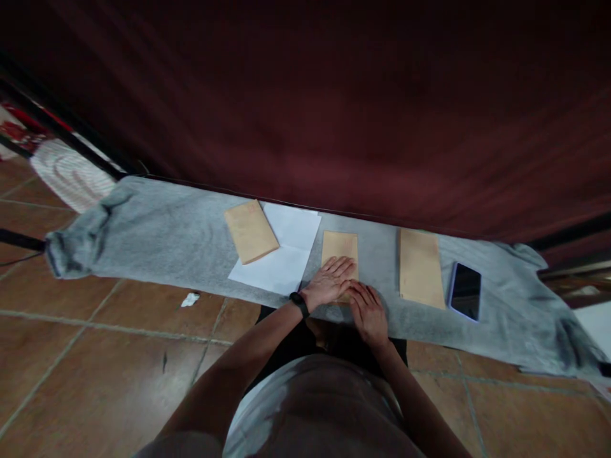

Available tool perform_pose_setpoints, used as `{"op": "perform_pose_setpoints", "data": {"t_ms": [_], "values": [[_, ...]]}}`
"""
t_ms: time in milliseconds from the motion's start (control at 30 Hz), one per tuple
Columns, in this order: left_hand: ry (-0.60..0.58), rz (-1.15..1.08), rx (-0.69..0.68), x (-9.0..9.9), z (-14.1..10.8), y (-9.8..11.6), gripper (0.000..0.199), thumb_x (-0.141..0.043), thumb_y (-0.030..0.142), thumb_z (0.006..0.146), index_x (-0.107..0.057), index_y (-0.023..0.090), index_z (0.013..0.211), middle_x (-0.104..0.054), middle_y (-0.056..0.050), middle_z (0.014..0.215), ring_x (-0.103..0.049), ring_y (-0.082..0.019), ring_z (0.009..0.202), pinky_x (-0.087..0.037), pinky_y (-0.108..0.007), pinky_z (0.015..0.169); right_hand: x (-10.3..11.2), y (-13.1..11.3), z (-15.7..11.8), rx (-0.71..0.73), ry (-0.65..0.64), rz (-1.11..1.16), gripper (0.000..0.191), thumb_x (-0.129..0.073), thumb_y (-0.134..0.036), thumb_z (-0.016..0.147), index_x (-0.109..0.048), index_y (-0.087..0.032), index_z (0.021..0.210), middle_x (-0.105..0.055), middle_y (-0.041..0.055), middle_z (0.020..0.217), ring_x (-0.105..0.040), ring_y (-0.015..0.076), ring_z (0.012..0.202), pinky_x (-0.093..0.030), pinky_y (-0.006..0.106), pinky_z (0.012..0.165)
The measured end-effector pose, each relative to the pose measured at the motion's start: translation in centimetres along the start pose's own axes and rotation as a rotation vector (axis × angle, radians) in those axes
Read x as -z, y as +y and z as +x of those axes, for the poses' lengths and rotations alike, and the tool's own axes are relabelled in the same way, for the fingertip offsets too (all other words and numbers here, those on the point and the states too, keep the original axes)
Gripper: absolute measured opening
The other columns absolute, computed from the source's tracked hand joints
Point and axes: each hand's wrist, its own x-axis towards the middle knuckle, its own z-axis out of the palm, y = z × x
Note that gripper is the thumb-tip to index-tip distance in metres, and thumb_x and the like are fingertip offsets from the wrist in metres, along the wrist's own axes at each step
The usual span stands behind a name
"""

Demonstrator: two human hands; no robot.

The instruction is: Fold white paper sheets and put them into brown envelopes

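A tan paper envelope lies in the middle of the narrow, grey-cloth-covered surface. My left hand, with a black band on its wrist, rests flat across the envelope's lower half, fingers stretched out. Beside it, my right hand touches the envelope's lower right edge, its fingertips close to the left hand. Its fingers are extended and lie against the paper. The hands hide the envelope's lower part.
Left of the hands, another tan envelope overlaps white paper sheets. On the right lie more tan envelopes and a phone. A dark red curtain hangs behind. White scrap lies on the tiled floor.
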Motion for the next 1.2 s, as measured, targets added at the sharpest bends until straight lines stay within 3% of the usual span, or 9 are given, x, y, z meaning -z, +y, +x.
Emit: {"op": "perform_pose_setpoints", "data": {"t_ms": [233,567,800,1033,1200], "values": [[0.027,-0.03,-0.032,-0.1,-3.0,1.3,0.053,-0.035,0.036,0.106,-0.038,0.014,0.154,-0.035,-0.01,0.164,-0.026,-0.021,0.154,-0.016,-0.04,0.127,-0.5,0.3,-0.4,-0.009,0.045,0.039,0.037,-0.032,-0.027,0.106,-0.059,-0.018,0.129,-0.064,0.0113,0.138,-0.052,0.0227,0.136,-0.034,0.048,0.12],[-0.024,0.038,-0.113,1.5,-6.5,3.2,0.072,-0.036,0.054,0.104,-0.033,0.003,0.154,-0.032,-0.02,0.163,-0.023,-0.025,0.155,-0.013,-0.042,0.129,-0.5,0.4,-0.5,-0.005,0.002,0.047,0.039,-0.03,-0.026,0.105,-0.057,-0.019,0.131,-0.061,0.0104,0.143,-0.05,0.0236,0.138,-0.032,0.049,0.12],[-0.042,0.005,-0.173,1.8,-7.5,3.0,0.072,-0.051,0.054,0.098,-0.037,0.011,0.155,-0.037,-0.016,0.162,-0.023,-0.026,0.155,-0.018,-0.043,0.128,-0.1,0.8,-0.5,-0.01,-0.011,0.094,0.044,-0.027,-0.031,0.107,-0.055,-0.022,0.141,-0.061,0.01,0.143,-0.05,0.0242,0.138,-0.034,0.051,0.119],[-0.065,0.03,-0.213,1.9,-7.5,2.7,0.072,-0.049,0.059,0.098,-0.042,0.012,0.152,-0.035,-0.017,0.163,-0.025,-0.029,0.154,-0.015,-0.045,0.128,0.1,2.4,2.3,0.107,-0.17,0.053,0.05,-0.025,-0.034,0.108,-0.046,-0.02,0.152,-0.048,0.0089,0.156,-0.042,0.0226,0.146,-0.029,0.051,0.122],[-0.039,0.02,-0.223,1.8,-7.4,2.5,0.074,-0.05,0.06,0.098,-0.035,0.016,0.156,-0.032,-0.015,0.165,-0.023,-0.027,0.155,-0.016,-0.045,0.127,-0.6,3.5,5.3,0.127,-0.19,-0.04,0.051,-0.028,-0.031,0.107,-0.039,-0.02,0.156,-0.042,0.0087,0.16,-0.037,0.0228,0.149,-0.028,0.051,0.123]]}}
